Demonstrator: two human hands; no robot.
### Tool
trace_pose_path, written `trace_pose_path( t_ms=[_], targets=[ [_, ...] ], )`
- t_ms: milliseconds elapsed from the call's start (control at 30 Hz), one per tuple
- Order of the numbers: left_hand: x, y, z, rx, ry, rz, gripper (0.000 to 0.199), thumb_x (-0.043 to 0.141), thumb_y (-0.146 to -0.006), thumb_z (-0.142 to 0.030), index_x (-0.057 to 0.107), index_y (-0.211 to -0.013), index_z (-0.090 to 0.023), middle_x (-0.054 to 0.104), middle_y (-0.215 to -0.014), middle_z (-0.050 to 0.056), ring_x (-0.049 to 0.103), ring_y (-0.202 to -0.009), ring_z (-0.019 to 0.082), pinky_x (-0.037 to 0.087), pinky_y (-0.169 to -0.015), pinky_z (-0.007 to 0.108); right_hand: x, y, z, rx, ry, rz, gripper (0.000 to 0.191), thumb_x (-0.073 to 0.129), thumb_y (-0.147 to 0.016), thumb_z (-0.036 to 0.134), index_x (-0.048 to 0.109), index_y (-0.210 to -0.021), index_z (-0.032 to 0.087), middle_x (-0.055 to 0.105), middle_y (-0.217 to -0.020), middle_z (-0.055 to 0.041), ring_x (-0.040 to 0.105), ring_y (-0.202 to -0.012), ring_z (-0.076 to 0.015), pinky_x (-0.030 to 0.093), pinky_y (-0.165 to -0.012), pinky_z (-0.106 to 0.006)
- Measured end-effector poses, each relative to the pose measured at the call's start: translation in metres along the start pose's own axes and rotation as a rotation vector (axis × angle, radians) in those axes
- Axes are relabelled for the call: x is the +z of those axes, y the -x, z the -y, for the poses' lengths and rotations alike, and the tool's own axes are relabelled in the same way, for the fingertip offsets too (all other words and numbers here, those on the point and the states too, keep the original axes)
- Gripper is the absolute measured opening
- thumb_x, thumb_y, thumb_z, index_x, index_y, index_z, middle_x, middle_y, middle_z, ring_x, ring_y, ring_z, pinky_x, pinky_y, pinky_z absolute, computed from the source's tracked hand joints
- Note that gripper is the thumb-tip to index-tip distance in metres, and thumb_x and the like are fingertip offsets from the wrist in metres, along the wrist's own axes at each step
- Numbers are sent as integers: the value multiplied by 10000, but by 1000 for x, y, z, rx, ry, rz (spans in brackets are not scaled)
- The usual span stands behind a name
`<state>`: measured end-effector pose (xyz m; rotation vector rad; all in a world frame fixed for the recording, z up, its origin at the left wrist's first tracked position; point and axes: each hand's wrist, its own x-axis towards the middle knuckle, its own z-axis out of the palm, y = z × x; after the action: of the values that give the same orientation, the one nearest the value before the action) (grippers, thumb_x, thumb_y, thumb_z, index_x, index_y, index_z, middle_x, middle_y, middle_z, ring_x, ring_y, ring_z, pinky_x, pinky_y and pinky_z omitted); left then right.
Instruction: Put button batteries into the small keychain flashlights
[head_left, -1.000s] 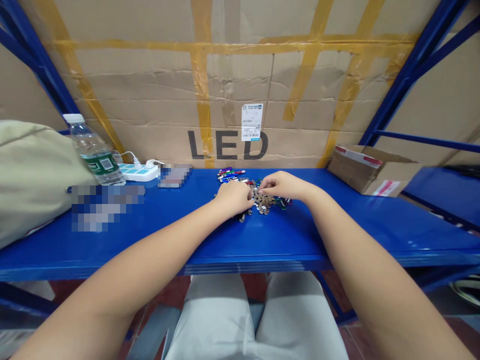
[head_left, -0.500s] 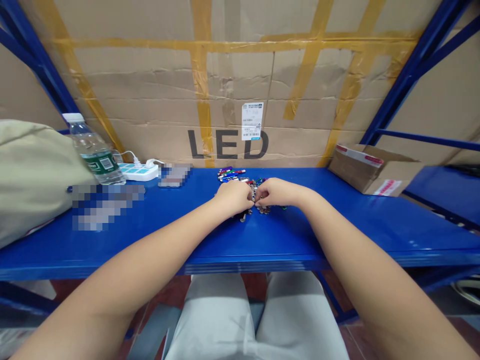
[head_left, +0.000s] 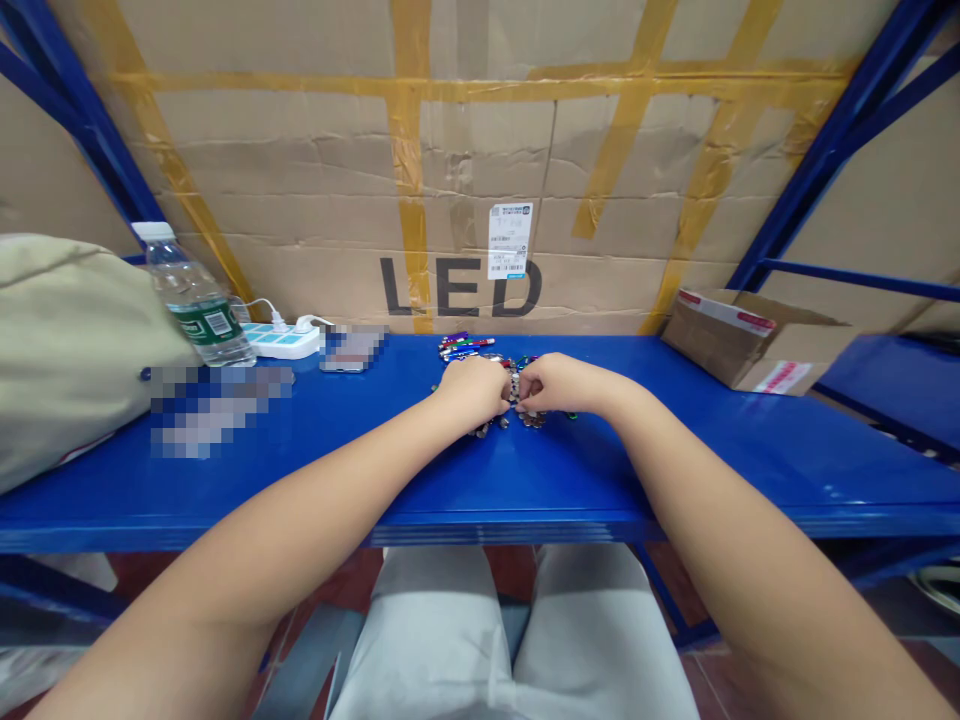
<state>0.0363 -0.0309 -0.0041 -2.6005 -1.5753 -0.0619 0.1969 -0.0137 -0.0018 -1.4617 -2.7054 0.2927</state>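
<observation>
My left hand [head_left: 477,392] is closed with its fingertips pinched over a heap of small shiny metal pieces [head_left: 532,420]. Facing it, my right hand [head_left: 553,384] is closed in a pinch too, its fingertips a short gap from the left ones. What either hand pinches is too small and too hidden to name. Just behind the left hand lies a bunch of slim metallic tubes [head_left: 466,348] in blue, purple, red and green. Some pieces of the heap show between and below the hands; the rest is covered by them.
On the blue table [head_left: 495,480], an open cardboard box [head_left: 739,340] stands right. At left are a beige bag [head_left: 75,350], a water bottle [head_left: 202,310], a white power strip [head_left: 281,342] and a phone-like object [head_left: 352,350]. A large taped carton [head_left: 315,200] closes off the back.
The fingertips have parted slightly, and more of the metal pieces shows between my hands. The whole view has shifted a little.
</observation>
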Motion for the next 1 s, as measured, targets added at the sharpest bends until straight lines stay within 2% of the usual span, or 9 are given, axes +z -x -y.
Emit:
trace_pose_path(
  t_ms=[167, 367, 733, 1000],
  targets=[
    [-2, 1, -2, 47, -33, 4, 194, 603, -780, -287, 744, -911, -267, 711, -930, 67, 630, -904, 254, 451, -714, 304, 1, -1, -1, -7, -6, 15, 118, 635, -699, 277, 708, -758, 205, 687, -705, -10, 555, -595, -132, 358, -524, -245],
    [0, 0, -2, 107, -48, -9, 200, 582, -782, -254, 736, -906, -224, 702, -893, 78, 629, -886, 247, 442, -706, 299, 3, -2, 0, -27, -2, 5, 148, 615, -688, 223, 723, -787, 212, 708, -771, -27, 585, -664, -153, 399, -601, -246],
    [3, -3, 1, 119, -52, -1, 227, 535, -815, -268, 728, -915, -201, 706, -901, 91, 641, -865, 248, 443, -686, 297, 2, 0, 1, -41, -13, 22, 169, 635, -699, 308, 718, -806, 207, 705, -742, -18, 593, -635, -148, 404, -566, -246],
    [3, -5, 3, 111, -45, 14, 242, 513, -847, -265, 729, -940, -209, 707, -942, 91, 635, -896, 237, 445, -718, 291, 4, -1, 1, -51, 1, 16, 141, 599, -700, 221, 719, -772, 208, 694, -710, -15, 577, -615, -143, 384, -559, -246]
  ],
)
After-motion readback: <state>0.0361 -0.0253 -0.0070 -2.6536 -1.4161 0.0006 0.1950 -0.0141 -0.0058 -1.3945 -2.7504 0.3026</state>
